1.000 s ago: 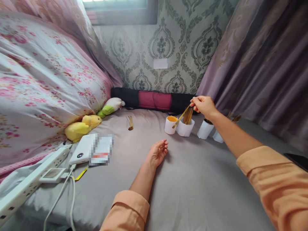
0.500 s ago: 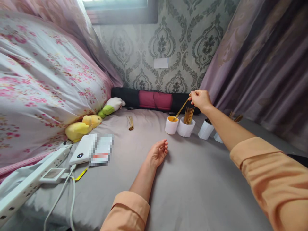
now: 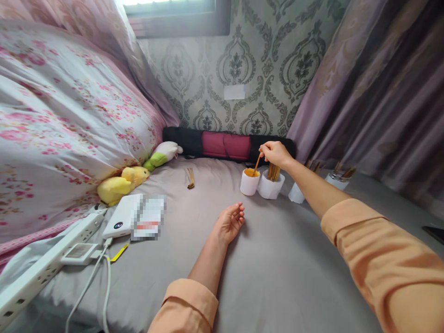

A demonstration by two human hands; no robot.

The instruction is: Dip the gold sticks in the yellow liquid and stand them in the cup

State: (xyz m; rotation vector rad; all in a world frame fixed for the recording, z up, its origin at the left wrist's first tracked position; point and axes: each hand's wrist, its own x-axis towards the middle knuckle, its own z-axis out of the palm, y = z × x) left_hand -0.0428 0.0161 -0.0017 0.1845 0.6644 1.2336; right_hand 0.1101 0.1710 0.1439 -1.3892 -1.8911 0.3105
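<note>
One hand has moved since half a second ago and the other has not. The left hand (image 3: 229, 223) lies where it lay on the grey bed sheet (image 3: 277, 273), fingers loosely curled, its grip slack and empty. The right hand (image 3: 275, 153) has dropped lower and drifted left, so the stick (image 3: 257, 164) that slanted long and shallow then now stands steep. Its lower end sits inside the orange-filled cup (image 3: 249, 181) and its upper end is pinched between thumb and fingertips, the grip closed on it. (A second ago that same stick crossed the front of the neighbouring cup.)

Counted from the left:
- One power strip (image 3: 41, 264).
- One power bank (image 3: 120, 222), touching one blurred packet (image 3: 149, 223).
- Two plush toys against the floral duvet (image 3: 69, 125): a yellow plush toy (image 3: 120, 186) and a green-and-white plush toy (image 3: 163, 154).
- One loose bundle of sticks (image 3: 189, 178) lying on the sheet.
- Four white cups in a row. The first is the orange-filled one. The second cup (image 3: 271, 187) is just beside it and holds a clump of sticks. The third cup (image 3: 296, 194) is partly hidden by the right forearm. The fourth cup (image 3: 336, 180) stands apart to the right with sticks in it.
- One black-and-red roll (image 3: 225, 144) along the wall behind them.
</note>
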